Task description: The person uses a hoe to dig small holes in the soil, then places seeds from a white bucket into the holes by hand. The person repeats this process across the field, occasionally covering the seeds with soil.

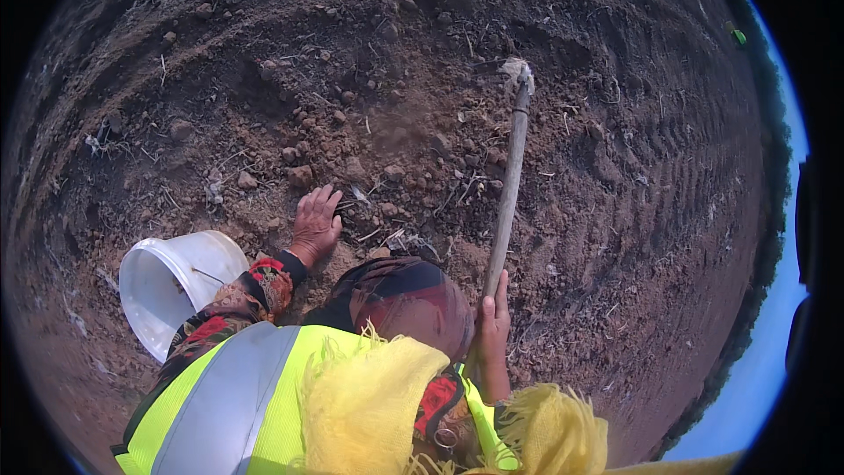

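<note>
My left hand (317, 224) lies back-up on loose brown soil, beside some clods. Its fingers are close together and slightly bent; whatever is under the palm is hidden. My right hand (496, 336) holds a long wooden handle (510, 191) near its lower visible part, thumb and a finger pointing up along it. A whitish, ragged wrapping (518, 71) covers the handle's far end. The other end disappears beside my knee (402, 303), covered in dark and reddish cloth. A white plastic bucket (227, 257) leans on its side by my left forearm, its mouth facing left.
Clods, such as a large clod (300, 176), and dry stalks are strewn over the tilled soil (633, 237). Yellow fringed cloth (372, 402) hangs over my high-visibility vest (277, 369). A small bright green shape (737, 35) appears far off, near the field's edge.
</note>
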Motion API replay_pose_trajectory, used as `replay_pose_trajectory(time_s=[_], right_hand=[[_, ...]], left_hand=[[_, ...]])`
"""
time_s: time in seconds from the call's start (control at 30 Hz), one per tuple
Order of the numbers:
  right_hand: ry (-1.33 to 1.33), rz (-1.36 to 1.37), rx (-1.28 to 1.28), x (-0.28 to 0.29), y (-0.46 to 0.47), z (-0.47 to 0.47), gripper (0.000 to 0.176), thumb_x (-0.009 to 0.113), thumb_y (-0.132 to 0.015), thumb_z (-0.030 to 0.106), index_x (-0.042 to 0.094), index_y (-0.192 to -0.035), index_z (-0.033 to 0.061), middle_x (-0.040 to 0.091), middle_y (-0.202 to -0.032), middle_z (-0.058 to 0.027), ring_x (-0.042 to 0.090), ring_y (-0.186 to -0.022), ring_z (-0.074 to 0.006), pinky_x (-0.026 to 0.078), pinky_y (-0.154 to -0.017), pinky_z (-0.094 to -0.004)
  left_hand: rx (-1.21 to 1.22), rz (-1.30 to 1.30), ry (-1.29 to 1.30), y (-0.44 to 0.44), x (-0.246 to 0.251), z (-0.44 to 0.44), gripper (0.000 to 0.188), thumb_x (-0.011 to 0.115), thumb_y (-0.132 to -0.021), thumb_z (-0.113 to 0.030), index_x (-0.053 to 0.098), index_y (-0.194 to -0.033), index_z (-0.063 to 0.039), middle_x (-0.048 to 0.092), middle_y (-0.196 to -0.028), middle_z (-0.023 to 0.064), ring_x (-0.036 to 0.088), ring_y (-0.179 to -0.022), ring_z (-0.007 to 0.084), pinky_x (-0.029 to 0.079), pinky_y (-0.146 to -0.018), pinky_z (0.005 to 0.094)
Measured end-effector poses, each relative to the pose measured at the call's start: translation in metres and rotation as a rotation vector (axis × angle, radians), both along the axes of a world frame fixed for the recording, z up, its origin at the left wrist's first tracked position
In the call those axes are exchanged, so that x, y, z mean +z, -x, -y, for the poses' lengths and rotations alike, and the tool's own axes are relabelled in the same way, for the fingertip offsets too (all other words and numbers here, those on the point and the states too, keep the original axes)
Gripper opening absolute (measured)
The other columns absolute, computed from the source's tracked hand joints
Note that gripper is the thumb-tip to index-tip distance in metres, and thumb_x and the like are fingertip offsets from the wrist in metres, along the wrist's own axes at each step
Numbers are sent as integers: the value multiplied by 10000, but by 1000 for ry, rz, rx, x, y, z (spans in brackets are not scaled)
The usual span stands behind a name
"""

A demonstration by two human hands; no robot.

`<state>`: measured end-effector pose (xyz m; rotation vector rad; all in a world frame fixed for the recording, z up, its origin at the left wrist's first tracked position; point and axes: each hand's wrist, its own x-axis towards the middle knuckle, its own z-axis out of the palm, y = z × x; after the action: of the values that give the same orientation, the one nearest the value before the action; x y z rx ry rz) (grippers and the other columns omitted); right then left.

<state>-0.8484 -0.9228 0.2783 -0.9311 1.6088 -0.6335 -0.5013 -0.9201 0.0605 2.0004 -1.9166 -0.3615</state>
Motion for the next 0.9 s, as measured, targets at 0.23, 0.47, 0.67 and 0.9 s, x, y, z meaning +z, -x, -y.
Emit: replay_pose_trajectory(time_s=[0.23,0.47,0.67,0.9], right_hand=[[345,-47,11,13,-24,217,594,459,-1042,353,198,-1569,271,428,-687,35,383,-476,-31,369,-403,-186],[297,-481,153,-55,-57,326,567,454,-1016,322,289,-1548,218,668,-979,-154,631,-789,-239,491,-722,-387],[107,-366,232,-103,-55,197,612,425,-1031,334,173,-1577,221,635,-887,-127,605,-680,-209,512,-651,-352],[-50,214,-121,-53,-12,17,667,502,-1018,338,179,-1578,170,504,-1148,10,460,-686,-54,372,-466,-187]], left_hand=[[3,10,16,-1,-2,2,595,600,-794,-225,477,-1366,-113,456,-1409,127,396,-1327,321,277,-1121,484],[-4,13,-7,-1,2,2,590,595,-796,-231,474,-1361,-112,453,-1416,124,393,-1332,312,274,-1126,476],[-4,9,-9,-1,3,2,581,586,-801,-234,483,-1358,-109,456,-1414,122,393,-1333,305,270,-1130,475],[0,4,-11,0,-2,1,599,598,-792,-237,482,-1366,-111,450,-1412,125,398,-1325,310,270,-1130,481]])
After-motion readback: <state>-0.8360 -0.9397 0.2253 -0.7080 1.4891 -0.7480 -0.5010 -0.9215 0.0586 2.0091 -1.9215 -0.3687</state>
